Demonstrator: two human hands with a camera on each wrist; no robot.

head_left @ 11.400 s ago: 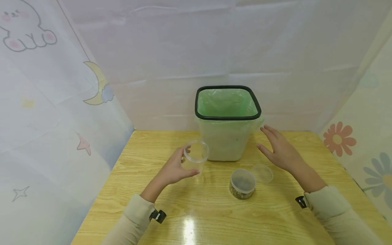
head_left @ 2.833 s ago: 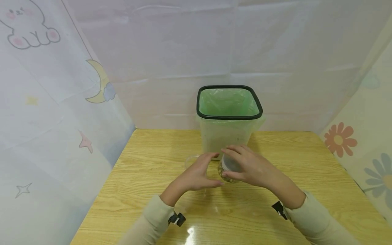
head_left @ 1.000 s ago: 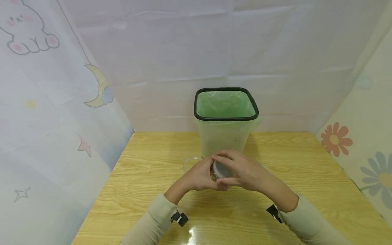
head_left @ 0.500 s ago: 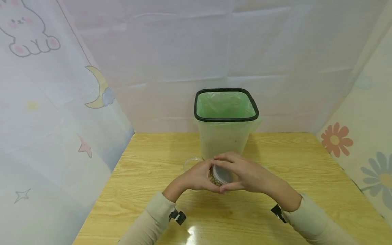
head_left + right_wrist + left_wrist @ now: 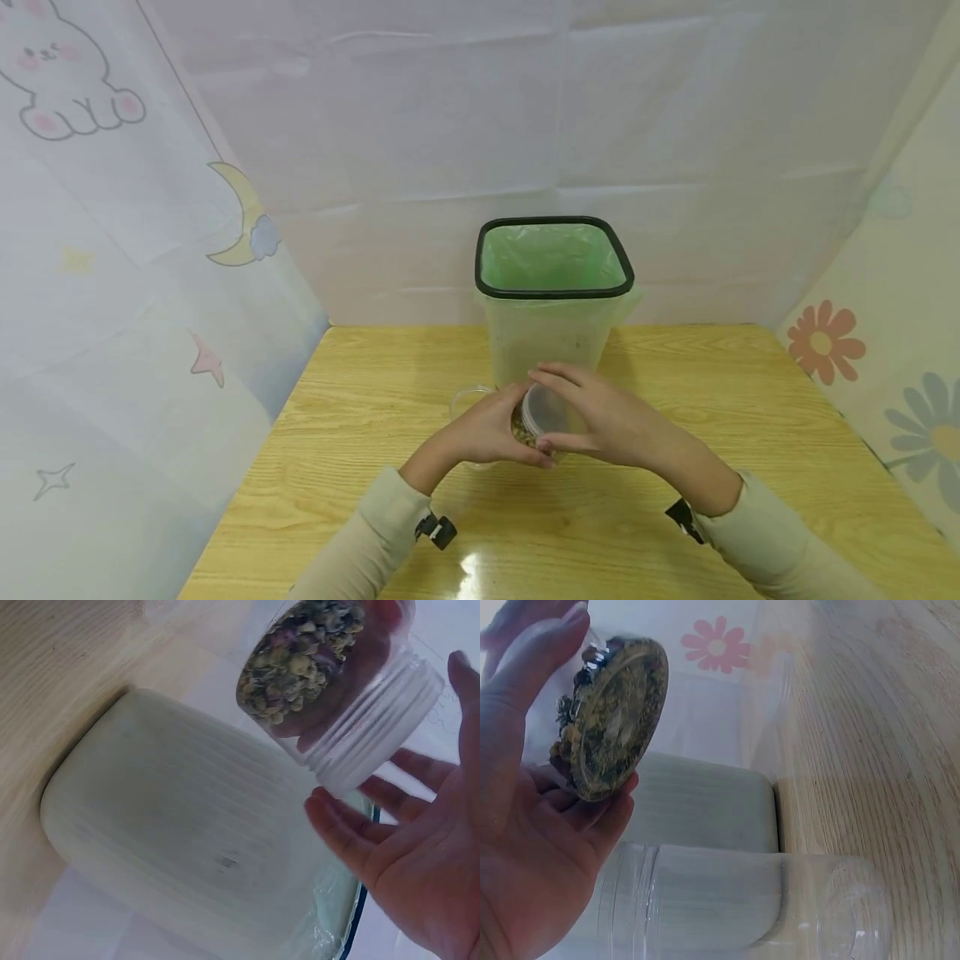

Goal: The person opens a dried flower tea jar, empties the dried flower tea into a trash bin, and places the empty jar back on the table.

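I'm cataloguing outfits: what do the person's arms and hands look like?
The left sleeve and right sleeve are plain pale beige. A small black device sits at the end of each sleeve. The left hand and right hand are bare.

From above, the head view faces down across the desk (image 5: 337, 417); close, tilted wrist views share the jar (image 5: 622, 720) and bin (image 5: 180, 802).

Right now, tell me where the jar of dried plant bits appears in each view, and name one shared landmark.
Head: jar, below and right of centre, between left grip and right grip.
Left wrist: jar, upper left, tilted, base towards the camera.
Right wrist: jar, top, right of centre, tilted.
Shared landmark: the bin, visible in all three.
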